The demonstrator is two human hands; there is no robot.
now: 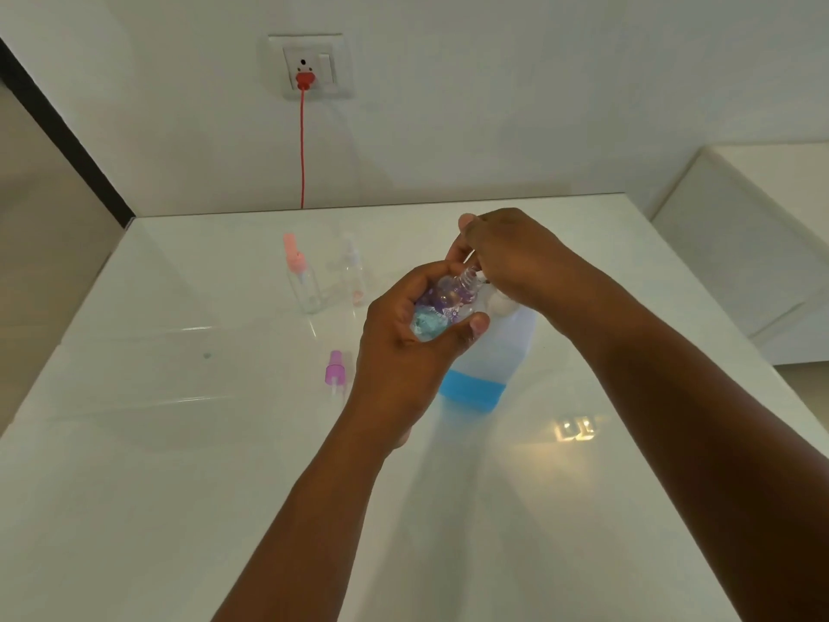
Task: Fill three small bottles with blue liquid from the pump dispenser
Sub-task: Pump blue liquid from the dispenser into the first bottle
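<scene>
My left hand (403,347) grips a small clear bottle (448,303) with purple flower print, tilted, its open neck pointing at the pump's spout. Some blue liquid shows in its lower part. My right hand (507,258) rests on top of the pump head of the large translucent dispenser (489,365), which holds a low band of blue liquid. The pump head itself is mostly hidden under my hand. A purple spray cap (335,374) lies on the table left of the dispenser. Two more small clear bottles stand further back: one with a pink cap (303,280) and one with a clear cap (354,276).
A glossy white table (179,442) fills the view, its far edge against a white wall. A red cable (302,145) runs down from a wall socket (309,67). A white cabinet (753,244) stands at the right.
</scene>
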